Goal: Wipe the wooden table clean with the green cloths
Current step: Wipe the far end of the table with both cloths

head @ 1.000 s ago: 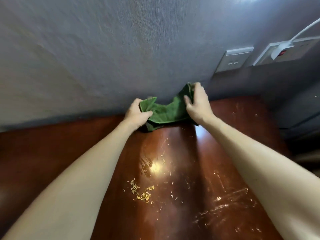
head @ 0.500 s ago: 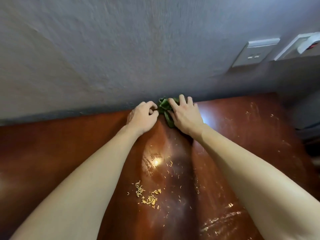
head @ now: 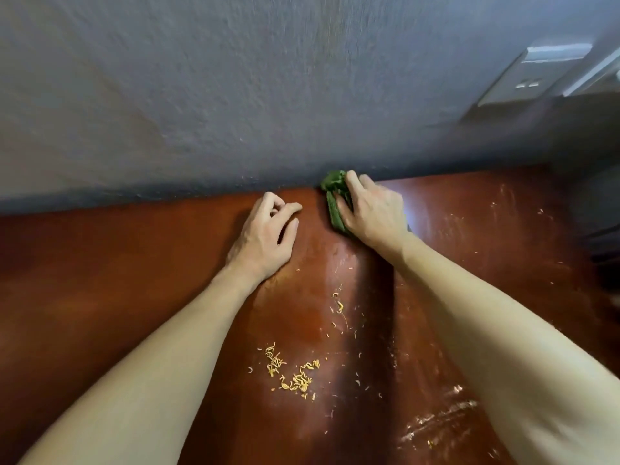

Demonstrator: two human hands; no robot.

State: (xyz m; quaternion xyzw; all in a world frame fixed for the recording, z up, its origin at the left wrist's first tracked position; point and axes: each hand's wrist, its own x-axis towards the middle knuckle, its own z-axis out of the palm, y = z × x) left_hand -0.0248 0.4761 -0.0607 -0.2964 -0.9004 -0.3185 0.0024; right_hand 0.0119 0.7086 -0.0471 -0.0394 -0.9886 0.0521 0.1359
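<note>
1. Nearest, right of the crumb pile [head: 292, 374] and closer in: whitish smears [head: 439, 421] on the wooden table [head: 100, 297]. Likely to spread into wider streaks instead of lifting if rubbed with a tight, bunched wad.
2. At the crumb pile itself: loose yellow bits, not yet wiped. Easy to flick off the near edge with a fast pull toward the body. Safer gathered slowly into a fold.
3. Just beyond the crumb pile, slightly right: scattered crumbs [head: 339, 307], thinly strung toward the back. Easy to miss with a narrow stroke.
4. Farther beyond the crumb pile, slightly left: left hand [head: 265, 236], resting on the wood with fingers loosely curled and holding nothing. Risk of dragging the forearm through the bits and scattering them.
5. Beyond the crumb pile and to the right, at the back edge: right hand [head: 372, 213], fingers bent over the green cloth [head: 333, 196] and pinning it down. Bunched small, so little wiping face. Apt to roll or slip from under the palm.
6. Farthest from the crumb pile: wall [head: 268, 95], touching the wad at its foot. Risk of packing dirt into that seam. Switch plate [head: 533, 75] higher, far right, well apart.
</note>
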